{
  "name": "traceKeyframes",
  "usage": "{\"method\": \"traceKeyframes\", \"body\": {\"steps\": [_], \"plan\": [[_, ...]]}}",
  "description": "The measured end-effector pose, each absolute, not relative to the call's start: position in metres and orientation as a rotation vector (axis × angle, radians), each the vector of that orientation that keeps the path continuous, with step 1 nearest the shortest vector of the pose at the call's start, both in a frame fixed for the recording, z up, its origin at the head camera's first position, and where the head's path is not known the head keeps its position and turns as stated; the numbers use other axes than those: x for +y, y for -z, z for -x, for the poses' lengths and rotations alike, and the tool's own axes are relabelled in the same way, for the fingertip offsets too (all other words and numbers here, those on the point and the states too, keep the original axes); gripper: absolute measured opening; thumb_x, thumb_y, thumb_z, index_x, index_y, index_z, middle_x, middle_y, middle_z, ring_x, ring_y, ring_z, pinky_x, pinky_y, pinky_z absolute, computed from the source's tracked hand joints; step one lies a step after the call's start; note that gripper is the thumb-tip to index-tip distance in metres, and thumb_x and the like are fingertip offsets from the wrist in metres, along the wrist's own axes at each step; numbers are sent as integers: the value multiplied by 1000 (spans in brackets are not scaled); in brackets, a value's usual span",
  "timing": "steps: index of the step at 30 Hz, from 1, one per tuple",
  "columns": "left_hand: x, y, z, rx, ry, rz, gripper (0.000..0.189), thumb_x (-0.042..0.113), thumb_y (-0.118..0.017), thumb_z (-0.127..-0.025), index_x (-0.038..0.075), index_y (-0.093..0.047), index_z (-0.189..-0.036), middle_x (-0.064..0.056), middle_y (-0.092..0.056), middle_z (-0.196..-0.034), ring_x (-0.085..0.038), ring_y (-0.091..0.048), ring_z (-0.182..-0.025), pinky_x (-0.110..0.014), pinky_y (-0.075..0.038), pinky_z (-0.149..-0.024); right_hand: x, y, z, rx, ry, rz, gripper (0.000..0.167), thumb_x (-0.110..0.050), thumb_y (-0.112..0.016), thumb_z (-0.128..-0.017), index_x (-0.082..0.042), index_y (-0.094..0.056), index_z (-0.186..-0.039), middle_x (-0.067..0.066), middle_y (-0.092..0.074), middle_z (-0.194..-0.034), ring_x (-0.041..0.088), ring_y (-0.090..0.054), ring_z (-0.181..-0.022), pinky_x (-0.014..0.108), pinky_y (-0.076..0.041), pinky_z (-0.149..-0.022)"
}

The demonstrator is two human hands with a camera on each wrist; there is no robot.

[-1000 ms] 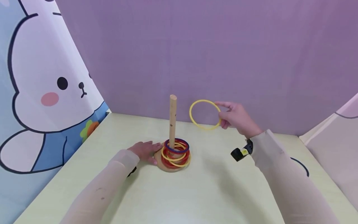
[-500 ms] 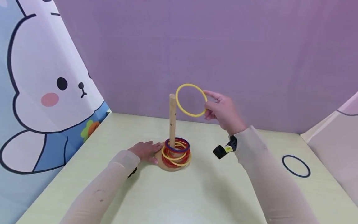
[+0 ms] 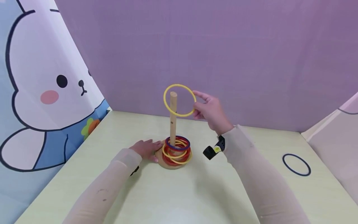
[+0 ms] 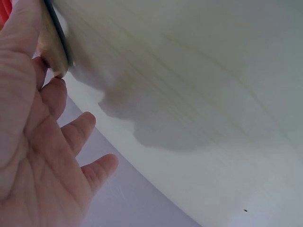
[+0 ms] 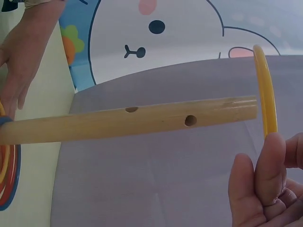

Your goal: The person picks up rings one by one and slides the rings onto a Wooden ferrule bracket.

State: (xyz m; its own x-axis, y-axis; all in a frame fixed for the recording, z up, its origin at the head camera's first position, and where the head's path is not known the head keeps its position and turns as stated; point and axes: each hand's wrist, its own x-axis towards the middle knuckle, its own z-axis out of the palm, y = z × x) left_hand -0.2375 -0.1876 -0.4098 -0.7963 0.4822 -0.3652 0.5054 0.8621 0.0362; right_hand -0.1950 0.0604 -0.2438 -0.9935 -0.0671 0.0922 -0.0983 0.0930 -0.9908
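A yellow ring (image 3: 180, 115) is pinched at its right side between the thumb and fingers of my right hand (image 3: 209, 110). In the head view the ring frames the top of the upright wooden peg (image 3: 173, 124). The right wrist view shows the ring (image 5: 267, 94) edge-on, just past the end of the peg (image 5: 156, 124) with a narrow gap. My left hand (image 3: 145, 150) rests against the left edge of the round wooden base (image 3: 165, 165), fingers spread. In the left wrist view its fingertips (image 4: 56, 92) touch the base's edge (image 4: 56, 52).
Several red, yellow and blue rings (image 3: 179, 157) lie stacked loosely round the foot of the peg. A dark blue ring (image 3: 296, 175) lies flat on the pale table (image 3: 167, 199) at the right. A purple cloth (image 3: 209, 46) hangs behind, and a cartoon-printed cloth (image 3: 50, 71) stands at the left.
My right hand has carried the yellow ring left and up, from right of the peg to its top. The dark blue ring, earlier mostly behind the right arm, shows fully. My left hand stays put.
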Motion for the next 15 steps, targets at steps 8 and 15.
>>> {"method": "traceKeyframes", "body": {"steps": [8,15], "plan": [[-187,406,234,2667,73,-728,81,50,-64,-86,17,-30,-152,-4,-28,-156,-37,-28,-139,-58,-29,-107,53,249,197,-2332,-2137,-151,55,4,-54,-87,-14,-52,-139,6,-59,-58,12,-55,-46,23,-53,-51],[-188,405,235,2682,94,-771,82,52,-64,-85,16,-31,-151,-4,-31,-154,-39,-30,-138,-59,-30,-105,52,256,199,-2434,-2073,-150,55,3,-53,-87,-13,-51,-140,7,-59,-60,12,-56,-49,24,-54,-53]]}}
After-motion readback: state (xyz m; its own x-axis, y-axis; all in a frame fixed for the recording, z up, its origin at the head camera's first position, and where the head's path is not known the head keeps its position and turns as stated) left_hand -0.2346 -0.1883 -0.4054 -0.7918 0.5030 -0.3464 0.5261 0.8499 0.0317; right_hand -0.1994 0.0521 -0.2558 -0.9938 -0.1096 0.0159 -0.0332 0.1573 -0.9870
